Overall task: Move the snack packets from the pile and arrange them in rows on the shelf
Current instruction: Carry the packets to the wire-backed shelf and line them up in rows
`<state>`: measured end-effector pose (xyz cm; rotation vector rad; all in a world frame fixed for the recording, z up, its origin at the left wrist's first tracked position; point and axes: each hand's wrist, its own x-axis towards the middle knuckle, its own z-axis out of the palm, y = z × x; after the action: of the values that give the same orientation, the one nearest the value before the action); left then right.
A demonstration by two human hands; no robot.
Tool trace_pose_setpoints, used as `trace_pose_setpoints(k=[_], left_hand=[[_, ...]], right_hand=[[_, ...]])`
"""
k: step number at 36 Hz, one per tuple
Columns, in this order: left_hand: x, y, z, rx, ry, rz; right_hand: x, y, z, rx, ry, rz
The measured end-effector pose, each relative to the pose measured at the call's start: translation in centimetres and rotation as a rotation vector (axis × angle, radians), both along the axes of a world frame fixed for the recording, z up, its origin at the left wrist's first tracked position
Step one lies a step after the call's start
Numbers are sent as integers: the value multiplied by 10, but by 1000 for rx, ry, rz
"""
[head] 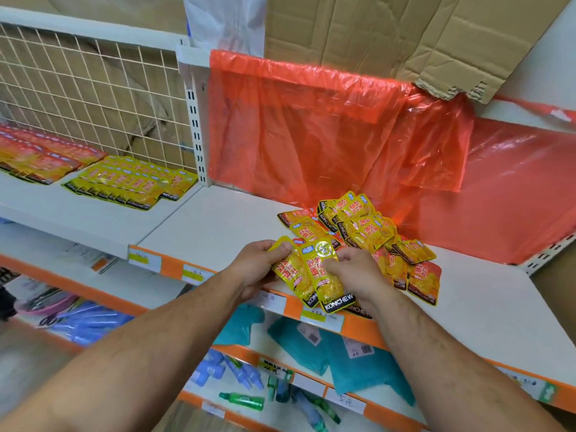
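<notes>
The wide white metal shelf [218,219] spans the middle of the frame, and its bare stretch at centre left is judged the likely place for the next row. A red translucent plastic sheet [296,126] is draped behind it at centre right. Rows of overlapped yellow foil packets [134,182] are laid flat at the left of the frame, in front of a wire grid. The loose pile of yellow foil snack packets [358,226] is heaped right of centre on the shelf, against the foot of the sheet. A small fan of the same packets [314,275] is held over the shelf's front lip, just below the pile. The left grip [265,263] is pinched on the fan's upper left corner, thumb on top. The right grip [352,269] is curled over the fan's right edge.

The step in hand is judged to be the squaring of a handful before it is carried left. The packets should be turned the same way, printed faces up and black bands towards the front. An even overlap should be set while both grips are closed on the fan, since slick foil is likely to slide once one side is let go.
</notes>
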<state>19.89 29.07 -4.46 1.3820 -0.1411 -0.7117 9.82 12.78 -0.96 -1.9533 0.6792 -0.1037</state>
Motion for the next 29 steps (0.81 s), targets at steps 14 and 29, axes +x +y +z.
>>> trace_pose_setpoints(k=[14, 29], left_hand=[[47, 114, 0, -163, 52, 66], [143, 260, 5, 70, -100, 147]], right_hand=[[79, 117, -10, 42, -42, -39], [181, 255, -9, 191, -85, -66]])
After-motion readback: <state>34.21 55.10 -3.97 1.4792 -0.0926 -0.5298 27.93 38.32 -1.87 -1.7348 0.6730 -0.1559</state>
